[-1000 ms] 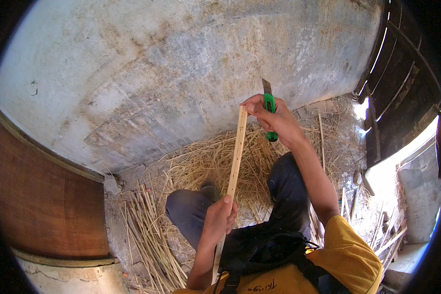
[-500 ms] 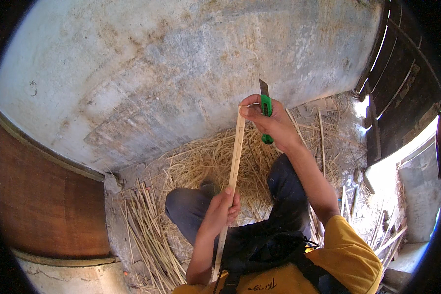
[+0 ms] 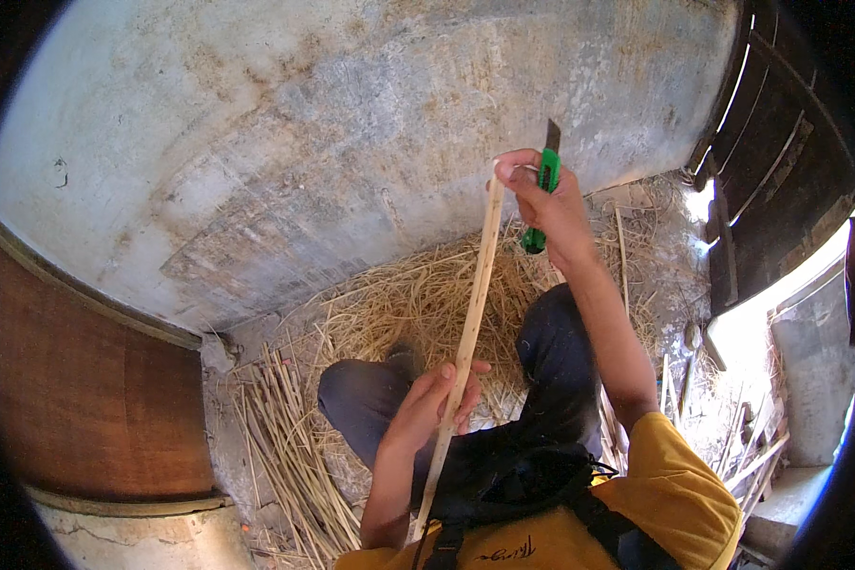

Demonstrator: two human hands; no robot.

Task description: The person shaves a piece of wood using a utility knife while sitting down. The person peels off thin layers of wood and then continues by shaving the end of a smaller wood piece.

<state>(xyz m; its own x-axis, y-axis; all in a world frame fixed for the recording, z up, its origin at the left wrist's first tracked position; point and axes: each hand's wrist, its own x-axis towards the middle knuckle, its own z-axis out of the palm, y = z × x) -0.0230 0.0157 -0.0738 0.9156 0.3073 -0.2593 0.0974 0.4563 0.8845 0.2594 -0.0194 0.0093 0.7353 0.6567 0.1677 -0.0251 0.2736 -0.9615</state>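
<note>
A long, pale, flat strip [image 3: 478,296], which looks like split bamboo, runs slantwise from near my waist up to my right hand [image 3: 559,211]. That hand pinches its top end between thumb and finger. The same hand also holds a green utility knife [image 3: 548,171], its dark blade pointing up, away from the strip. Lower down, my left hand [image 3: 426,408] is loosely around the strip, with the thumb along it and a fingertip sticking out on its right side.
Curly shavings [image 3: 399,309] are heaped on the floor beyond my bent knees. A bundle of thin pale sticks [image 3: 290,446] lies at my left, with more sticks [image 3: 760,470] at the right. A stained wall [image 3: 351,142] rises ahead; a brown panel [image 3: 95,380] stands at the left.
My right hand has moved up and to the right with the knife and the strip's end. The strip leans further right, and the left hand's fingers have loosened around it.
</note>
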